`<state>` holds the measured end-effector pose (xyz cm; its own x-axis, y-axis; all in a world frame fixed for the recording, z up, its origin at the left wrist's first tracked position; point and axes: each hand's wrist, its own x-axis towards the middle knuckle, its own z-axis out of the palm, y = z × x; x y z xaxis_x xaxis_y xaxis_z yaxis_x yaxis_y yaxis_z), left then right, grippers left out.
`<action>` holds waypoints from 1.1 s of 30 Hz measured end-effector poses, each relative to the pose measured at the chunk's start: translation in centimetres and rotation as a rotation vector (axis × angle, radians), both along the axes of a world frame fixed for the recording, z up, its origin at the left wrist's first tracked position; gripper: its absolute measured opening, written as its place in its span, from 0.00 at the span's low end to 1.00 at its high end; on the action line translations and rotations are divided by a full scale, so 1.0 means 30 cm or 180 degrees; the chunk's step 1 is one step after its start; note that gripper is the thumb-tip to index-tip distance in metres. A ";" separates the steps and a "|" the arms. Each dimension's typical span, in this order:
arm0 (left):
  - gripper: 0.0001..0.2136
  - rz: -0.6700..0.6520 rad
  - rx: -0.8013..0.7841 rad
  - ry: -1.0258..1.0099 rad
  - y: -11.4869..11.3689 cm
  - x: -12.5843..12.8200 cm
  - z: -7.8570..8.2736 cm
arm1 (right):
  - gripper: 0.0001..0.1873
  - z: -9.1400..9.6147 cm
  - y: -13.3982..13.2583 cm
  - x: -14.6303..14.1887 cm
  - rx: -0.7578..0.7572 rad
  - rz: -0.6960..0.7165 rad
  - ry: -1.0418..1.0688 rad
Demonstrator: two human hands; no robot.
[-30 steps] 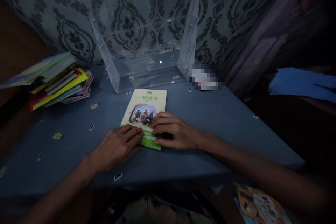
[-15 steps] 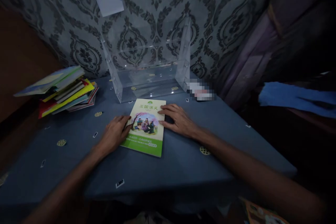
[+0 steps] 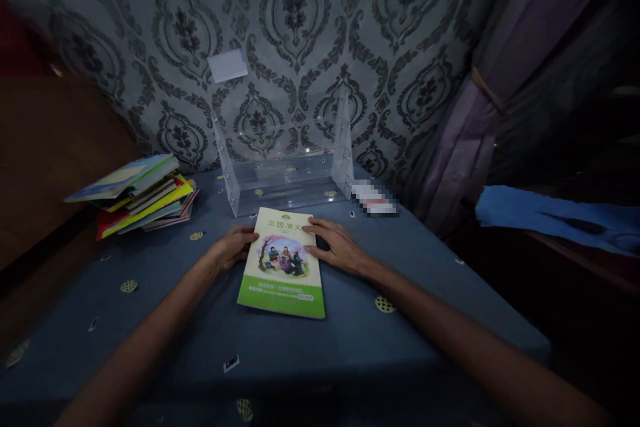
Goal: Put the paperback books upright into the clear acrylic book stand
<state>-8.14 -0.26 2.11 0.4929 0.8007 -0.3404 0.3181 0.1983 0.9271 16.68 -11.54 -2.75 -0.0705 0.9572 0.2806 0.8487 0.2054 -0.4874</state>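
A green picture book (image 3: 283, 264) lies flat on a blue table (image 3: 430, 267), just in front of a clear plastic stand (image 3: 285, 170). The left hand (image 3: 233, 247) rests against its left edge, the right hand (image 3: 337, 247) on its right edge, fingers loose, neither gripping.

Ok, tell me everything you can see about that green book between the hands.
The book is a thin paperback, closed, lying flat cover up on the blue tablecloth, in front of the clear stand. Its cover is pale at the top with green Chinese characters, has a colourful picture of figures under a tree, and a bright green band with small print at the bottom. The left hand touches its left edge near the top; the right hand rests fingers on its upper right corner.
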 end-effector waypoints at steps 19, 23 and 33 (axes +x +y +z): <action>0.11 -0.1558 0.2553 -0.0351 -0.084 -0.148 0.193 | 0.11 0.140 0.023 -0.051 0.0929 0.0074 0.2088; 0.15 -0.1490 0.2738 0.0687 -0.105 -0.194 0.009 | 0.14 0.051 -0.023 -0.091 0.0521 0.0253 0.1105; 0.17 -0.1088 0.2739 0.0848 -0.101 -0.111 -0.032 | 0.13 0.048 -0.096 -0.181 0.0331 0.0314 0.1520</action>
<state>-11.48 -3.28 1.15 0.7374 0.6558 0.1620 0.4535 -0.6583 0.6008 11.25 -14.42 -1.31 0.0002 0.9177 0.3974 0.5098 0.3418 -0.7895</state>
